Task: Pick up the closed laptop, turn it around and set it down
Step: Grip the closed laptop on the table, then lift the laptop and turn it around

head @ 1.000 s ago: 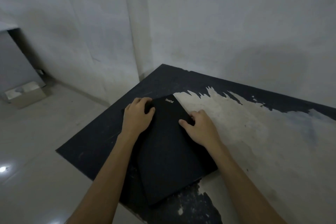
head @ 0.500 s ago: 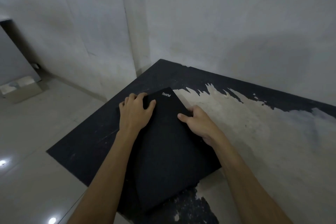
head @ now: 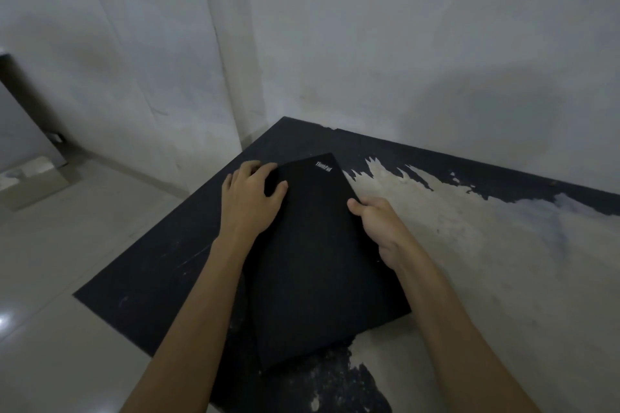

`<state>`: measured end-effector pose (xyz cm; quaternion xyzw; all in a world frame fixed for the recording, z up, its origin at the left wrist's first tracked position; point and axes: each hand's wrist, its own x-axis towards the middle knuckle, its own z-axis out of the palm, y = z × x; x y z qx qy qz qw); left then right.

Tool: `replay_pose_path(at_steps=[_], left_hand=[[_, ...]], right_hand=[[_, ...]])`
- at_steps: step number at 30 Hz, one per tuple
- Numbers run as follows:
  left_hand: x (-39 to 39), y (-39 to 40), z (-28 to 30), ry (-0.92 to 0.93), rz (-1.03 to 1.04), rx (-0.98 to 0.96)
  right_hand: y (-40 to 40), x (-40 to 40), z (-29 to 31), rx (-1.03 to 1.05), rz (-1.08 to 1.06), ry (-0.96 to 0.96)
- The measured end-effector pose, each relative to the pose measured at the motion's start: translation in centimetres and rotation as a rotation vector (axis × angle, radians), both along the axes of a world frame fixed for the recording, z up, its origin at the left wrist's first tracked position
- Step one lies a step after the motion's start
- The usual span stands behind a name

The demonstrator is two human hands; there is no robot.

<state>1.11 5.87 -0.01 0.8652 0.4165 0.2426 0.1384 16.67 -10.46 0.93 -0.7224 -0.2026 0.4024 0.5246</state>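
A closed black laptop [head: 318,255] with a small logo at its far corner lies on the worn black table [head: 161,278]. My left hand [head: 250,199] grips its far left edge, fingers curled over the edge and thumb on the lid. On the right edge sits my right hand [head: 379,225], thumb on top and fingers tucked under the side. The laptop's far end looks slightly raised, though I cannot tell whether it is off the table.
The table stands in a corner between two pale walls [head: 402,43]; much of its black coating is peeled to bare beige [head: 486,261]. A tiled floor [head: 67,278] lies to the left, with a cardboard box [head: 30,184] by the wall.
My right hand has slid from the lid to the laptop's right edge, fingers curling under it. The left hand keeps its grip on the far left edge.
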Motion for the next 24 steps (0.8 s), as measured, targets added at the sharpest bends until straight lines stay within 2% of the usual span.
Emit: replay_pose_path(at_steps=[5,11,18,21,24], left_hand=[[2.3,-1.5,1.7,-0.241,-0.103,-0.231],[6.4,-4.9,3.0,-0.313,-0.29,-0.456],[10.2,-7.5,2.5,-0.286,-0.459,-0.518],[11.5,-8.2,1.8,-0.353,-0.472,-0.543],[12.3,-8.7,1.5,-0.504,-0.406,-0.617]], right_hand=[[-2.0,2.7,1.3,0.105,-0.215,0.106],[-4.5,5.7,2.0,0.278,-0.506,0.153],[-8.3,8.8,2.5,0.39,-0.768,0.141],[-9.5,9.6,2.5,0.416,-0.859,0.154],[-9.8,10.0,2.3,0.472,-0.932,0.177]])
